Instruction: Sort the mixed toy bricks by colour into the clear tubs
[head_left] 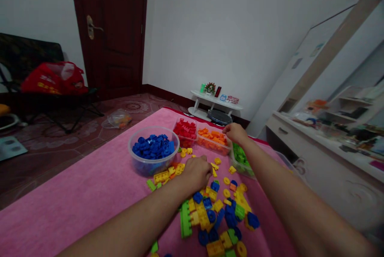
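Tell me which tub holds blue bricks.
The round tub, farthest left; red bricks, orange bricks and green bricks sit in others to its right.

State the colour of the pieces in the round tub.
Blue. The pieces in the round tub show best in the head view.

- Pink cloth: matt, with a soft-looking nap out to its left edge.
- Round tub, near that edge: clear, smooth plastic.
- Blue pieces inside: plastic, faintly glossy.
- 2 boxes towards the cloth's far edge, with red and orange pieces: see-through plastic.
- Loose bricks, well in from the left edge: smooth moulded plastic.
- Door: dark wood look, low sheen.
- Door handle: shiny metal.
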Motion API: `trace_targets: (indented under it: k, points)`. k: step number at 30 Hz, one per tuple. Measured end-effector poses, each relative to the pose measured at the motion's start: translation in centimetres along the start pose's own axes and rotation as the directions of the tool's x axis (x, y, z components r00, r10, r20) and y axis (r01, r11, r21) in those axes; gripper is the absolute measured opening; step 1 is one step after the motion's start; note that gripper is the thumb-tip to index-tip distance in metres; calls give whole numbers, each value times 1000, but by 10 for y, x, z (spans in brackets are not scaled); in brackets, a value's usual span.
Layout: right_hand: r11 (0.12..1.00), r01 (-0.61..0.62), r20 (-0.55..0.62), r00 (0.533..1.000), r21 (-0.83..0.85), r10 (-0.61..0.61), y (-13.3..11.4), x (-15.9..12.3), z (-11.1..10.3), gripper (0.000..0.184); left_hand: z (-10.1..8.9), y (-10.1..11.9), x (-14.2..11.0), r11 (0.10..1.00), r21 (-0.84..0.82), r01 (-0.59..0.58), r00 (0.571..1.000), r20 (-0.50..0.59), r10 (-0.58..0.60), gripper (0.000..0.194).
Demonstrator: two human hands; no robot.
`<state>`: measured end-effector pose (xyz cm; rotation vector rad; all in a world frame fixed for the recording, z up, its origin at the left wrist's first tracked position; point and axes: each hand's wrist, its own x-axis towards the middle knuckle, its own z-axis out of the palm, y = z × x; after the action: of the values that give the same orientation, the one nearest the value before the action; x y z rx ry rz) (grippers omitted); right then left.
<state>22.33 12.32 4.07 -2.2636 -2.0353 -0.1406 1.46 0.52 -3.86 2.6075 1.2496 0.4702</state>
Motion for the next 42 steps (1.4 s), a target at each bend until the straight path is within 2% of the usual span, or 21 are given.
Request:
trace_targets:
  k: [8,12,16,20,24,30,34,36,42]
  points:
    - [993,-41,-5,999,-109,40,16,0,21,32,1,0,1,1000,-11,9,1000,-14,-9,26]
    - [991,-55,0,998,-120,56,12,-1,28,29,1,1,1,1000,-1,12,1000,-21,-12,27]
    - [992,-80,-52,996,-94,76,1,-1,23,27,1,1,0,1000,-3,13,1000,-16,-13,27]
    - [1000,-16,-87,996,4,16,-19,0,19,31,1,1,0,1000,13,15,1000,-15,-15,27]
    - [989,95,9,995,114,-97,-37,1,26,20,0,1,-1,1000,2,21,1000,-10,-21,28]
    - [956,118,-7,993,270,-121,-43,11,23,24,-4,3,-1,1000,0,8,1000,-12,-8,30]
    - [911,153,79,977,384,-197,-48,13,28,11,-4,3,-1,1000,-3,17,1000,-14,-17,30]
    - [897,132,79,980,422,-182,-48,12,32,7,-3,3,-1,1000,-2,24,1000,-15,-24,30]
    - [844,50,-36,999,534,-37,-40,10,38,23,1,1,-1,1000,-7,7,999,-46,-7,28]
